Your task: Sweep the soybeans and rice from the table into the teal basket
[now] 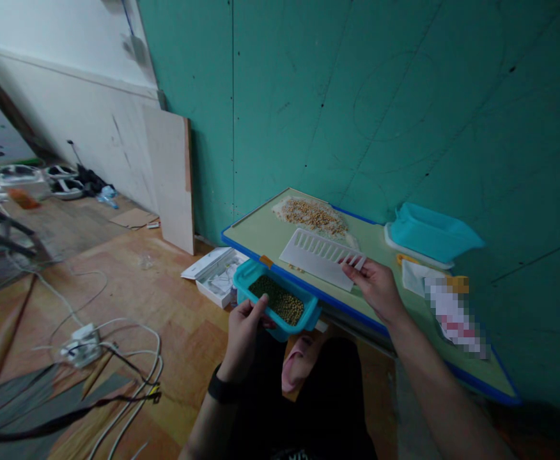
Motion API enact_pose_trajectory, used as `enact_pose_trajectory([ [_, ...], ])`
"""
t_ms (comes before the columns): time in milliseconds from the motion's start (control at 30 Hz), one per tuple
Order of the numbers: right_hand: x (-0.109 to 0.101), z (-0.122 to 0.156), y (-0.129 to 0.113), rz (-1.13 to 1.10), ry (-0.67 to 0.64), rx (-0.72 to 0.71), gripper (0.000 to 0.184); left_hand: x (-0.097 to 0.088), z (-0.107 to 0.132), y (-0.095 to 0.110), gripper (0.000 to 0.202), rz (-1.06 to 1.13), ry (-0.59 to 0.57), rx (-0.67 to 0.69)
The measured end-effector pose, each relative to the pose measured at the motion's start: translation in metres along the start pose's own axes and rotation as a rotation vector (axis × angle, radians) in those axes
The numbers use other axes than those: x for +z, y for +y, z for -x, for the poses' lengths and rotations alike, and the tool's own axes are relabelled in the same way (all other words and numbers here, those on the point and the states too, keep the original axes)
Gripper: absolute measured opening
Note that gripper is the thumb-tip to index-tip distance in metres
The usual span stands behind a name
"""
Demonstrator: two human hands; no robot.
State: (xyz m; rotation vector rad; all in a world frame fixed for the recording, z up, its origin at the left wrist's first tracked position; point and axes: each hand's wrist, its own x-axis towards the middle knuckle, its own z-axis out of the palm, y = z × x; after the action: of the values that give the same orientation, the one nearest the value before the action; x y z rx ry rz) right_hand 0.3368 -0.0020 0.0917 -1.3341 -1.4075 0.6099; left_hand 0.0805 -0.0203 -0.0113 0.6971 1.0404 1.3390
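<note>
My left hand (245, 333) grips the near rim of a blue plastic container (319, 311), held beside and slightly below the table's front edge. Inside it lie dark green beans (266, 289) and yellowish beans (293, 309). A white slotted plastic plate (314, 260) is pinched at its right end by my right hand (374, 285), low over the table. Behind the plate, a pile of soybeans mixed with pale grains (311, 214) is spread on the tabletop. A few loose beans (295, 268) sit near the front edge.
The pale green table (256, 223) has a blue edge and stands against a green wall. At its right are an empty blue container (433, 229) on a white lid and a blurred-out packet (455, 319). An open white box (215, 281), cables and a power strip (82, 345) lie on the floor.
</note>
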Motion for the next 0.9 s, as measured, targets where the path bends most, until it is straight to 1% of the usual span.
enact_pose_trajectory([
  [333, -0.002, 0.008, -0.004, 0.007, -0.005, 0.01, 0.043, 0.0, 0.0, 0.0, 0.052, -0.012, -0.011, 0.011],
  [633, 0.0, 0.022, -0.007, 0.037, -0.01, -0.001, 0.04, 0.001, 0.001, 0.0, 0.05, 0.022, -0.025, 0.02],
  [800, 0.002, 0.032, -0.009, 0.06, -0.012, -0.033, 0.039, 0.002, 0.003, 0.001, 0.05, 0.039, -0.021, 0.022],
  [900, 0.004, 0.038, -0.014, 0.1, 0.008, -0.075, 0.037, 0.003, 0.003, 0.003, 0.052, 0.036, -0.016, 0.01],
])
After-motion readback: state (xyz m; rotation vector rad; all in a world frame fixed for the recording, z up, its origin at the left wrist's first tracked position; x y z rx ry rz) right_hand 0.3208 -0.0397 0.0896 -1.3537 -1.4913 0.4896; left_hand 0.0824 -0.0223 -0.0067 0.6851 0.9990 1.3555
